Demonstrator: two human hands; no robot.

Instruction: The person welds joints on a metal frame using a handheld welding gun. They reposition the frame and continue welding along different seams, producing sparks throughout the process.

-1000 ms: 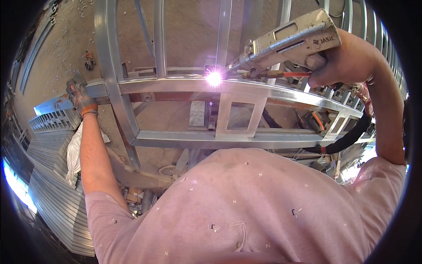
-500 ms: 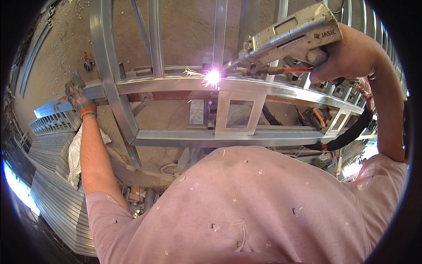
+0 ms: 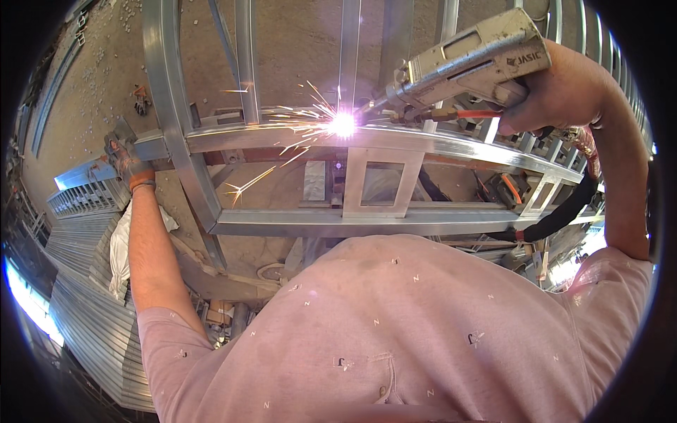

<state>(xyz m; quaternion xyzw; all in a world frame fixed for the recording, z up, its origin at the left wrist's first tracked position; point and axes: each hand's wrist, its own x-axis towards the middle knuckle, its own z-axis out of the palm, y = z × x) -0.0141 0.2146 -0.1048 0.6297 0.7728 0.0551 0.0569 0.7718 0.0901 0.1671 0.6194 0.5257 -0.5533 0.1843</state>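
My right hand (image 3: 557, 95) is bare and wrapped round the grip of a worn, pale handheld welding gun (image 3: 479, 60). The gun's nozzle points left and down at a steel top rail (image 3: 268, 136). A bright white-violet weld spot (image 3: 343, 125) burns there, beside an upright metal bar (image 3: 350, 53), and orange sparks (image 3: 300, 116) spray leftward. My left hand (image 3: 127, 162), in a grey glove with an orange cuff, grips the rail's left part beyond a thick upright post (image 3: 168, 77); its fingertips are partly hidden.
A rectangular metal bracket (image 3: 355, 183) spans the top rail and a lower steel rail (image 3: 296, 222). The gun's black-sleeved cable (image 3: 564, 211) hangs at right. Stacked corrugated metal (image 3: 99, 296) lies at left near a white cloth (image 3: 121, 247). An orange-and-dark tool (image 3: 508, 189) sits behind the frame.
The spark spray has grown much larger and reaches farther left and downward. The gun and weld spot have shifted very slightly; my left hand keeps its place.
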